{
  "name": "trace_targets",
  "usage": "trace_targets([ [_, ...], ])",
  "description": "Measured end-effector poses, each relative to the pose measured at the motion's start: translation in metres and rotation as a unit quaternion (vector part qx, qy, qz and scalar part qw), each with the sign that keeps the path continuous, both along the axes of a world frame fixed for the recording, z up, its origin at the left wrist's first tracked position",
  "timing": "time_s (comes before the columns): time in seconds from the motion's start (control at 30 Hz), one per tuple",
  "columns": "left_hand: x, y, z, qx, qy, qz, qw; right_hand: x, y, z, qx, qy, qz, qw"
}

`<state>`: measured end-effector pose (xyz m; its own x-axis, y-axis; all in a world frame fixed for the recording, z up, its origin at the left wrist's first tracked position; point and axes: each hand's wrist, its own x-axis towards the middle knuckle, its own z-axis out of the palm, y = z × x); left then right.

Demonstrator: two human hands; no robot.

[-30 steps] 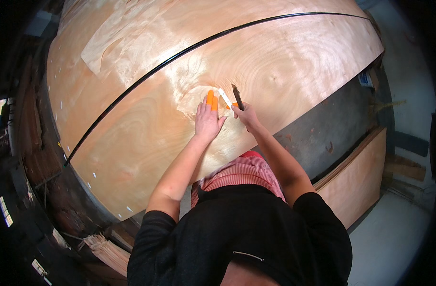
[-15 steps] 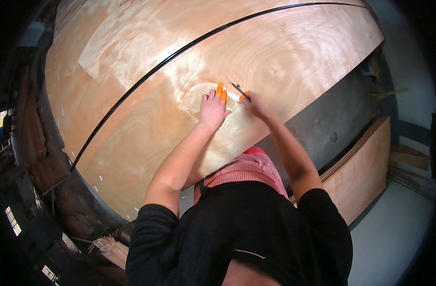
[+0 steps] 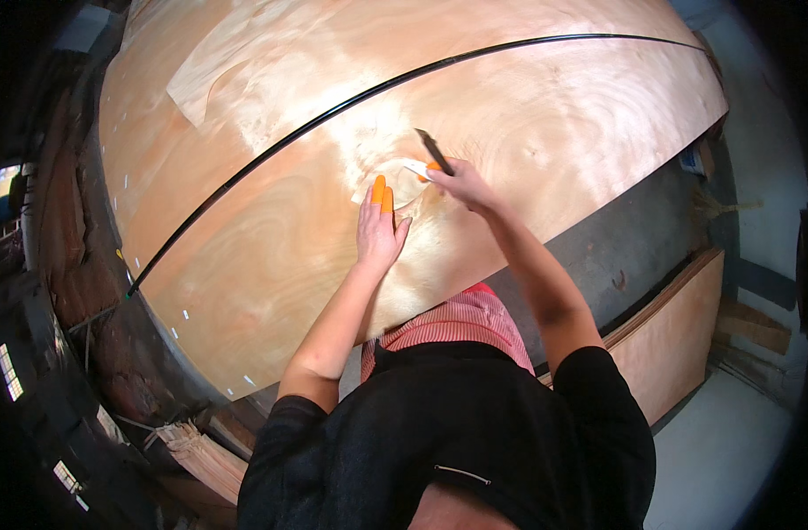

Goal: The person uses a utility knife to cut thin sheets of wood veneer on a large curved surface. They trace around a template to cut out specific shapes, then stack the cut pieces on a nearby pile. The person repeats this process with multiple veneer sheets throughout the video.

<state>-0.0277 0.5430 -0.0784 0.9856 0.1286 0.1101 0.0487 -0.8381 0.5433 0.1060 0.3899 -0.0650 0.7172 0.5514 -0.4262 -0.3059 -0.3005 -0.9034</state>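
"Wood sheet (image 3: 280,247): hazard?"

"Left hand (image 3: 379,234) flat, released; right hand (image 3: 464,184) grasping dark pointed tool (image 3: 436,151), white strip (image 3: 415,167) alongside, inward of the sheet's near edge; a loosened grip could let the tip gouge the surface"

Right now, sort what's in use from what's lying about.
In use:
- dark slender tool in right hand
- thin white strip beside it
- broad tan wooden sheet under left hand

Apparently lying about:
- flat tan wooden boards, right
- splintered tan wood, lower left

Wood sheet (image 3: 271,265) smooth, glossy; black strip (image 3: 439,64) shiny.
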Motion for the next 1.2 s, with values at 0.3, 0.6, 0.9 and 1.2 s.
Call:
trace_targets([
  [0.3, 0.023, 0.019, 0.008, 0.073, -0.021, 0.02, 0.997, -0.009, 0.057, -0.031, -0.129, 0.014, -0.032, 0.991],
  [0.6, 0.043, 0.024, -0.008, 0.246, 0.068, -0.07, 0.964, 0.013, 0.055, -0.023, -0.333, -0.318, 0.128, 0.878],
  [0.9, 0.029, 0.032, -0.007, 0.083, -0.006, -0.023, 0.996, -0.006, -0.003, -0.01, -0.114, -0.038, 0.084, 0.989],
  [1.2, -0.021, 0.005, -0.001, 0.04, -0.006, -0.13, 0.991, -0.081, 0.013, -0.045, -0.075, -0.071, -0.102, 0.989],
])
